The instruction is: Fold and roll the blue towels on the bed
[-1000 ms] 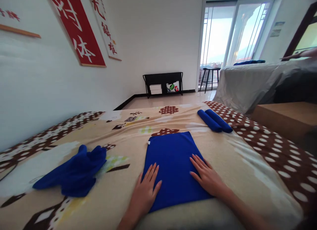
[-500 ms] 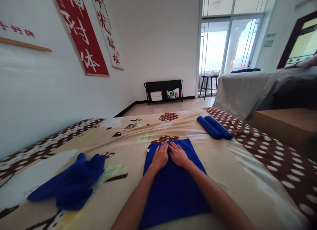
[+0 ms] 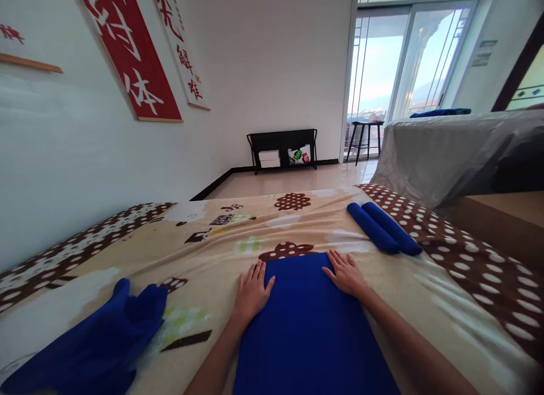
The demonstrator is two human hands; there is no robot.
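Observation:
A blue cloth lies spread flat on the patterned blanket in front of me. My left hand rests palm down at its far left corner, fingers apart, partly on the blanket. At the far right corner lies my right hand, also flat with spread fingers. Both hands touch the cloth's edges and grip nothing. To the right, beyond my right hand, are two rolled blue cloths side by side. A crumpled blue cloth lies at the left.
A low black rack with a white box stands against the far wall. Near the glass door is a black stool. Plastic sheeting covers something large at right, beside a brown box.
My hands have moved apart from the cloth's middle, one to each far corner. The white tag at the far left corner no longer shows. The view has shifted slightly.

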